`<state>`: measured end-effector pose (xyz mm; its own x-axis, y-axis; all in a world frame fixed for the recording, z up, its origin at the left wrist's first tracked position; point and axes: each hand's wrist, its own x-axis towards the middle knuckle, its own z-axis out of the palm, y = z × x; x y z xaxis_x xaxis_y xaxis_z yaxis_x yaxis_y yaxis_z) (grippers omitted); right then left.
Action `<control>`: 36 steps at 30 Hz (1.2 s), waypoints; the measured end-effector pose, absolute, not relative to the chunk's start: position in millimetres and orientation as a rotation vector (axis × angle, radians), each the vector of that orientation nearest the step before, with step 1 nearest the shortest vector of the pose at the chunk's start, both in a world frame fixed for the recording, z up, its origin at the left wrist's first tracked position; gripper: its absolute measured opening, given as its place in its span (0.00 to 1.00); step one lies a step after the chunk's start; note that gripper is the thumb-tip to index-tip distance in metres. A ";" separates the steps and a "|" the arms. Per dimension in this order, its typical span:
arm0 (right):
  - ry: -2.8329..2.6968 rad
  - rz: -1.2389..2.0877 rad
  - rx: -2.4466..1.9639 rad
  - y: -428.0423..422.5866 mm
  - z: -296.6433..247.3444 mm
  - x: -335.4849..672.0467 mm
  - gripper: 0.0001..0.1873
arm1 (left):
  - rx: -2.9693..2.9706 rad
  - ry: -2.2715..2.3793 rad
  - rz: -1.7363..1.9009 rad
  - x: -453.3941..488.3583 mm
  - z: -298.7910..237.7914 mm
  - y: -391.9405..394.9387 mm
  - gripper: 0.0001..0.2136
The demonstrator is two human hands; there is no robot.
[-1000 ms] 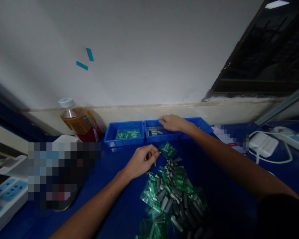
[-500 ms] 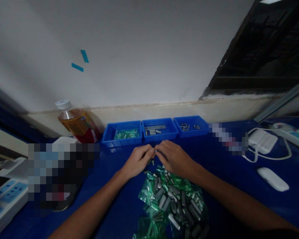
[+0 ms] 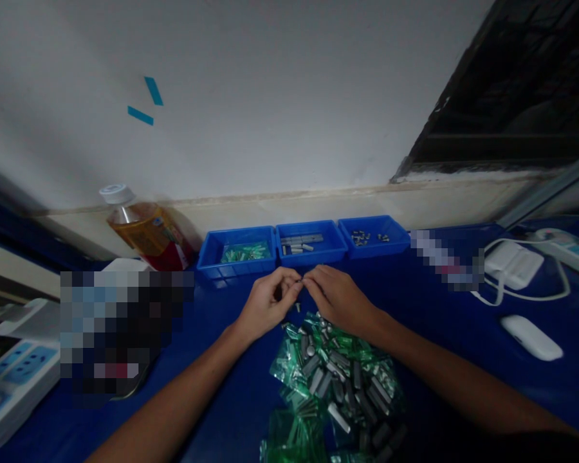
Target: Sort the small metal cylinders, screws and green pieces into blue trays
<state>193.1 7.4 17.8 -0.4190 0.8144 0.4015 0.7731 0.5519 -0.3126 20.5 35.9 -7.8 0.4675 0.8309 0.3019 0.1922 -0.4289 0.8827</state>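
My left hand [image 3: 266,301] and my right hand [image 3: 340,299] meet fingertip to fingertip over the blue table. Both are closed in a pinch around a small metal part [image 3: 300,280]; its kind is mostly hidden by the fingers. A loose screw [image 3: 298,307] lies just beneath the hands. Nearer to me spreads a pile of dark grey and silver metal pieces [image 3: 340,386], lying on and among green-tinted clear plastic bags [image 3: 292,437].
Three blue trays line the wall: one with green packets [image 3: 246,252], one with metal rods [image 3: 299,248], one with small screws [image 3: 361,238]. A drink bottle [image 3: 147,231] and power strip [image 3: 17,379] are left; a white case [image 3: 531,337] and charger [image 3: 514,263] right.
My hands stay together, with the left fingers now more arched and the metal part showing less between the fingertips. The view has shifted slightly.
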 end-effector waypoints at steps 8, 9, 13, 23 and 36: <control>-2.271 -0.049 -1.169 5.0 17.0 193.1 0.07 | 1.853 0.905 0.973 18.4 -8.8 38.2 0.12; -2.280 -0.087 -1.180 5.4 18.6 193.8 0.08 | 1.888 0.901 0.940 18.3 -7.5 38.3 0.12; -2.233 -0.184 -1.269 15.4 32.5 211.3 0.09 | 2.151 0.821 0.789 17.1 1.0 37.4 0.09; -1.902 -0.350 -1.938 74.3 34.9 334.7 0.14 | 2.472 0.720 0.480 7.6 5.0 41.5 0.09; -2.205 0.056 -2.264 114.9 35.4 365.1 0.08 | 2.483 0.717 0.494 8.7 0.7 39.7 0.05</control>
<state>365.1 114.9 35.4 0.0266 0.9989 -0.0386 0.9996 -0.0270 -0.0108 8.7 39.7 0.7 0.7947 0.5735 0.1988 0.3900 -0.7334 0.5568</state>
